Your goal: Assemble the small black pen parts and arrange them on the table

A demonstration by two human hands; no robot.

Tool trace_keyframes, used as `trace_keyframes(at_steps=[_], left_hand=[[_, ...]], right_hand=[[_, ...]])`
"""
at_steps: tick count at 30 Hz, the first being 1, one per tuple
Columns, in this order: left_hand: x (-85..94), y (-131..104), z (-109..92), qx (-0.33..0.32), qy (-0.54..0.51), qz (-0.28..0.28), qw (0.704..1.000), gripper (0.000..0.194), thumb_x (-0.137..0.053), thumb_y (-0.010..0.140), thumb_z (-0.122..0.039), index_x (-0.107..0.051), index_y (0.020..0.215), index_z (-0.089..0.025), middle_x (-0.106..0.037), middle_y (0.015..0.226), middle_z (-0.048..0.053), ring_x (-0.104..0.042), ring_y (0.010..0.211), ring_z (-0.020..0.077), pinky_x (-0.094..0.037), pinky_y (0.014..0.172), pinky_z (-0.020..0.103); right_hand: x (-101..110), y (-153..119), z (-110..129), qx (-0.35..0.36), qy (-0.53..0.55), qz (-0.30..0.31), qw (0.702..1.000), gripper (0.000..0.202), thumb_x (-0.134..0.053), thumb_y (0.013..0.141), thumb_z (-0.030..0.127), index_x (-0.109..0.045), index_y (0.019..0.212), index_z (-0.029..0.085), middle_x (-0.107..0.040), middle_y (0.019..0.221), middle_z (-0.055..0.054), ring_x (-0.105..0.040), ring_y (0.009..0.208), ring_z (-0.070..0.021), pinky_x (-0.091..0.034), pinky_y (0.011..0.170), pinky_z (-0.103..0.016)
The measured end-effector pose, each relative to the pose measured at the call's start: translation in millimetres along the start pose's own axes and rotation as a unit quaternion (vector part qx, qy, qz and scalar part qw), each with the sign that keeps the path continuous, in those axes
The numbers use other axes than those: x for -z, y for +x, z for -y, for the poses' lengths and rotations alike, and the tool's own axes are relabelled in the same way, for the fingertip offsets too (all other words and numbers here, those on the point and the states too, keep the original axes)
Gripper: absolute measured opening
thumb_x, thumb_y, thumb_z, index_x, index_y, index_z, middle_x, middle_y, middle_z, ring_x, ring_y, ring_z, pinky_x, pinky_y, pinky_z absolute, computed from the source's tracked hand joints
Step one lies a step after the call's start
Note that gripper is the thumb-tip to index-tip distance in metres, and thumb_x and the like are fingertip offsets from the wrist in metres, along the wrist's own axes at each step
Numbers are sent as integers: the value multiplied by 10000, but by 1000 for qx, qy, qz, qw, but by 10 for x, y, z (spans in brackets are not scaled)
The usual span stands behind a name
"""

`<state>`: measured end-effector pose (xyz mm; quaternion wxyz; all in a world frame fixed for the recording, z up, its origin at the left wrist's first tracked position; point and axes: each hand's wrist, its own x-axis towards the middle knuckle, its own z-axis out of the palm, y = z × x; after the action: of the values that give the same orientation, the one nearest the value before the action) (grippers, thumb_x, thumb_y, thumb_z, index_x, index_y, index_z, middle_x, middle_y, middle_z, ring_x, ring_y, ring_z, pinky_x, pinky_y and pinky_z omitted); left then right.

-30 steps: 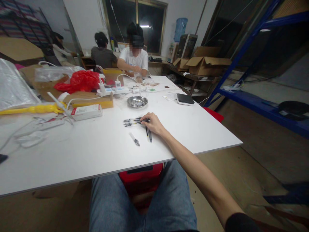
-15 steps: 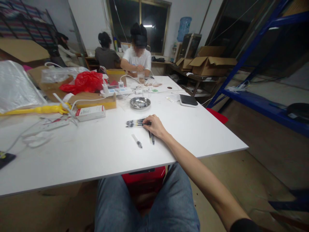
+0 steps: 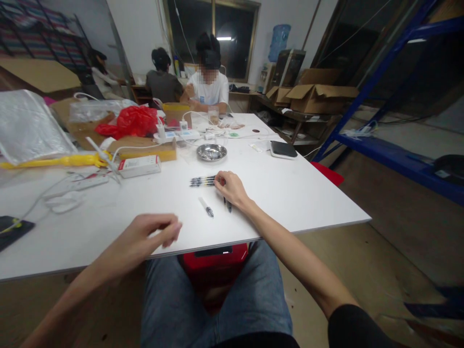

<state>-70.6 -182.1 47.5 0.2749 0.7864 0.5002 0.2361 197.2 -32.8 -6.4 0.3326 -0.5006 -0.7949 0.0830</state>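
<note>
My right hand (image 3: 232,187) rests on the white table with its thumb and fingers closed over the right ends of several pens (image 3: 201,181) lying side by side. Its palm and fingers hide those ends. Below it, another dark pen (image 3: 228,206) pokes out, partly covered by the hand. A single pen with a clear barrel (image 3: 206,207) lies apart, slanted, between my two hands. Over the table's front edge at the left is my left hand (image 3: 154,233), slightly blurred, its fingers loosely bent and nothing visible in them.
Beyond the pens stands a round metal dish (image 3: 211,152). A black-and-white flat device (image 3: 283,150) lies to its right. At left are a white-and-red box (image 3: 139,166), cables, a power strip (image 3: 176,136) and a red plastic bag (image 3: 132,122). A person in white (image 3: 209,89) sits opposite.
My left hand has come into view from the lower left, above the table's front edge. My right hand stays at the pens, almost unmoved. The person opposite has raised one hand.
</note>
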Motion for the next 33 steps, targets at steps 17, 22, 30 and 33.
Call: trace_keyframes(at_steps=[17, 22, 30, 33], left_hand=[[-629, 1123, -73, 100, 335, -10, 937, 508, -428, 956, -533, -706, 702, -193, -762, 852, 160, -732, 925, 323, -483, 735, 353], [-658, 1247, -88, 110, 334, -7, 936, 505, -446, 952, -539, -752, 788, -172, -767, 878, 180, -737, 933, 330, -513, 764, 377], [-603, 1239, -51, 90, 319, -6, 944, 359, -480, 911, -369, -726, 729, -182, -756, 820, 153, -733, 858, 318, -461, 676, 348], [-553, 1236, -22, 70, 283, -28, 956, 406, -483, 909, -373, -668, 591, -202, -708, 677, 116, -715, 774, 289, -409, 631, 327]], right_hand=[[63, -254, 29, -90, -151, 87, 981, 292, -543, 968, 386, -725, 875, 178, -766, 918, -129, -687, 880, -258, -401, 720, -321], [85, -243, 74, -81, -181, 125, 972, 329, -489, 1003, 373, -730, 982, 149, -767, 1038, -180, -702, 973, -292, -448, 808, -353], [93, -241, 36, -41, -195, 136, 970, 313, -422, 1018, 262, -712, 1045, 146, -763, 1071, -181, -708, 956, -289, -437, 790, -352], [108, -238, -3, -51, -162, 125, 977, 260, -484, 978, 248, -727, 953, 162, -773, 999, -147, -697, 890, -255, -406, 729, -316]])
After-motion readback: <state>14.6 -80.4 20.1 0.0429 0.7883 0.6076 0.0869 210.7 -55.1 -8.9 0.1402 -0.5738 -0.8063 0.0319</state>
